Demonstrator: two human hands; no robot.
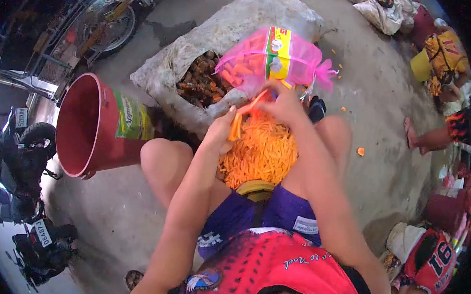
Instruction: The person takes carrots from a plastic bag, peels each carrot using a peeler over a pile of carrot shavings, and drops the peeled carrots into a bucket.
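My left hand (222, 130) is closed around a few orange vegetable strips (236, 127), which stick out beyond the fingers. My right hand (284, 103) is closed at a blurred red-orange piece with a small blue part (269, 96); its kind is hard to make out. Both hands are above a heap of thin orange strips (266, 150) between my knees. The yellow rim of a container (256, 188) shows at the near side of that heap. Just beyond my hands lies a pink mesh bag (301, 60) filled with orange pieces, with a yellow-green label.
A large white sack (227, 24) lies ahead, torn open over brown root-like pieces (200, 78). To the left is a tilted red bucket (84, 130). Motorcycles (19, 145) stand further left. Other people (432, 261) sit along the right side. Orange scraps (361, 151) dot the concrete floor.
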